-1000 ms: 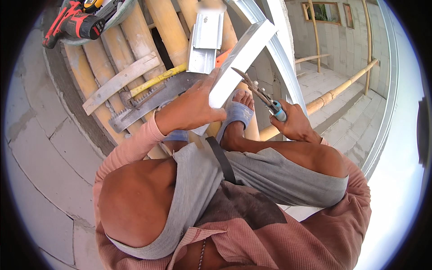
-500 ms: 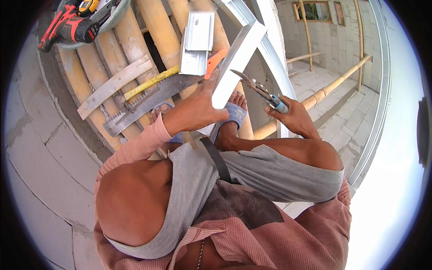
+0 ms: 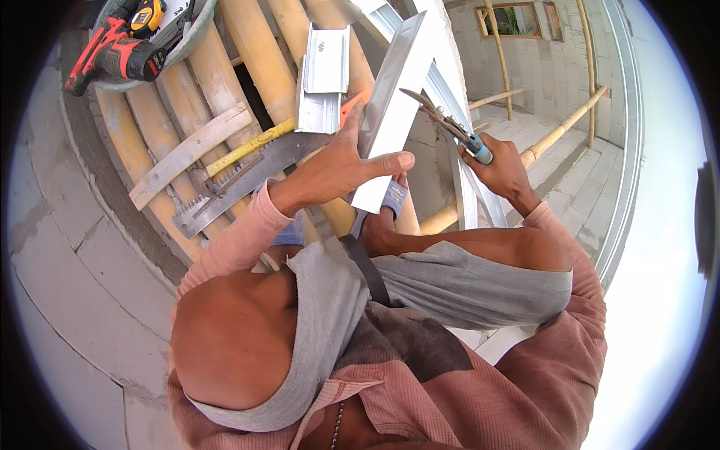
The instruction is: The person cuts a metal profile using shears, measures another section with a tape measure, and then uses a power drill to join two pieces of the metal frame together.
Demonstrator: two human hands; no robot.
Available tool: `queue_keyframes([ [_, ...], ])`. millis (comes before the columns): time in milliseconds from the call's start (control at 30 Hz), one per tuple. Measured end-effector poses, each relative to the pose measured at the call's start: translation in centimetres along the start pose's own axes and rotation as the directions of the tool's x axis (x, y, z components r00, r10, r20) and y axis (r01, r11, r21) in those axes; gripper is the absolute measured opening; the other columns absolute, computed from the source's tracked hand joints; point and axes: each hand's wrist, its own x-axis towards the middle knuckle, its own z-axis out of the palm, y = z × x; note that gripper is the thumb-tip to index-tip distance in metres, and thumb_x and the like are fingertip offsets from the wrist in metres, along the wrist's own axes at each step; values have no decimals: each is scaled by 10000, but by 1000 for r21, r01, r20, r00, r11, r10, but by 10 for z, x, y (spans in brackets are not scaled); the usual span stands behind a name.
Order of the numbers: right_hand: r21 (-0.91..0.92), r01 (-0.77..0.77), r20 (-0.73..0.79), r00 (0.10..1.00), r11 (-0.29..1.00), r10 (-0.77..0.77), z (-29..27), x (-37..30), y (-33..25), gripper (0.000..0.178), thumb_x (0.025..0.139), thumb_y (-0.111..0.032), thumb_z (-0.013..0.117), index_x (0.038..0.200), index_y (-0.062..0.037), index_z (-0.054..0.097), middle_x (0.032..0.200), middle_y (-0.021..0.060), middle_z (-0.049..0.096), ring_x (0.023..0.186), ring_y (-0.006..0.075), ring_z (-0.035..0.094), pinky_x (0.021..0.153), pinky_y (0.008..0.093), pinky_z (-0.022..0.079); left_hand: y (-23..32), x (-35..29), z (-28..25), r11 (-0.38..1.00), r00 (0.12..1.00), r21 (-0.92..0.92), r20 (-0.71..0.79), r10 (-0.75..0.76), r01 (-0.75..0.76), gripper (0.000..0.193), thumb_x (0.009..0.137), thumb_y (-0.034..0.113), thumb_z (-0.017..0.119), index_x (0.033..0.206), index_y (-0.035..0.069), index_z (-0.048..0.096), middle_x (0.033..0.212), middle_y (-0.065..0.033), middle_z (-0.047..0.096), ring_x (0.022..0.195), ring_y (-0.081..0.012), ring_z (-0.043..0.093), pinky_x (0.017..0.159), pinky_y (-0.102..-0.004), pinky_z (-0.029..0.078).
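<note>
My left hand (image 3: 334, 169) grips a shiny metal channel (image 3: 390, 124) that slants upward in front of my knees. Its thumb lies across the channel's pale face and its index finger runs along the left edge. Tin snips (image 3: 454, 129) with blue and black handles are in my right hand (image 3: 501, 169), fingers wrapped round them. The tips of the snips overlap the channel's right side; whether they touch it I cannot tell. Just left of the channel, two short metal channel offcuts (image 3: 328, 60) lie on bamboo poles.
A handsaw (image 3: 247, 176) with an orange handle, a yellow-handled hammer (image 3: 251, 146) and a curved wooden strip (image 3: 191, 154) rest on the bamboo platform (image 3: 262, 56). A tub (image 3: 199, 37) holds a red cordless drill (image 3: 120, 56) and tape measure (image 3: 148, 16). A bamboo rail (image 3: 566, 127) crosses at right.
The channel stands steeper, its lower end nearer my knees. My left thumb has come across its face. The snips in my right hand have shifted slightly up and right.
</note>
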Motion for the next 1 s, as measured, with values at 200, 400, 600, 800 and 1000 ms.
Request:
queue_keyframes([
  [200, -28, 41, -10, 999, 999, -41, -12, 23, -12, 273, 858, -269, 775, 892, -30, 646, 723, 204, 663, 679, 441, 640, 638, 485, 499, 1, -4, -13, 996, 996, -46, 61, -68, 71, 1312, 790, 623, 826, 1601, -115, 106, 1532, -331, 400, 1458, -366, 413, 1206, -400, 326],
  [400, -87, 168, 2, 986, 982, -169, -6, 36, -19, 272, 770, -216, 800, 910, -44, 644, 728, 210, 675, 677, 443, 654, 630, 508, 511, -18, -37, -58, 984, 984, 1, -2, -175, 175, 1065, 994, 665, 540, 1597, -116, 138, 1566, -291, 398, 1474, -361, 416, 1199, -434, 364],
  [600, 85, 45, -111, 993, 995, -35, 11, 68, -67, 360, 830, -370, 777, 929, -43, 664, 725, 204, 700, 691, 424, 698, 641, 500, 557, -52, -84, -68, 910, 794, -312, -607, 30, -273, 610, 1068, 509, 468, 1370, -14, 550, 1275, -171, 652, 1142, -250, 645, 1034, -431, 501],
  [800, 86, -19, -15, 1000, 996, 20, 45, 101, -102, 558, 900, -544, 718, 905, 11, 660, 694, 231, 684, 650, 435, 687, 611, 514, 540, -60, -79, -41, 845, 542, -301, -840, -17, -441, 526, 1043, 456, 574, 1326, 19, 502, 1262, -103, 583, 1037, -238, 665, 856, -393, 588],
  [1000, 229, -23, 163, 987, 973, -15, 61, 109, -156, 829, 856, -739, 668, 898, 89, 666, 698, 258, 678, 698, 416, 725, 667, 490, 574, -122, -97, -17, 752, 943, -656, -287, -169, -65, 802, 981, 719, 515, 1436, 62, 453, 1402, -120, 544, 1260, -275, 583, 1071, -435, 489],
])
